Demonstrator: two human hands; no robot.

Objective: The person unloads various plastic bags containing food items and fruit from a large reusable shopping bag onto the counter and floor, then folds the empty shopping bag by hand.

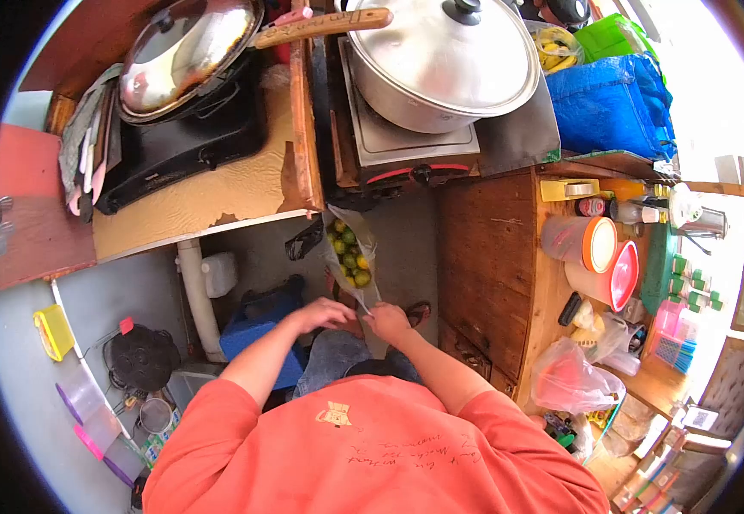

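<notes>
Right grip: the right hand (386, 324), fingers closed in a pinch on the gathered mouth of the clear plastic bag (368, 240), apparently to keep the fruit in.
Left grip: the left hand (320, 315), just beside the right, fingers bent; how far it closes, and whether it touches plastic, is unclear from above.
Citrus fruits (362, 278): about ten visible, green to yellow, in one bag, directly ahead of both grips.
Pot (440, 73): one, lidded, on one stove (419, 146) beyond the right grip, presumably set there for heating.
Pan (183, 56): one, lidded, on a second stove (192, 154), on the tabletop (248, 176) ahead and left of the left grip.
Round tubs (579, 238): two, lidded, side by side, well right of the right grip.
</notes>
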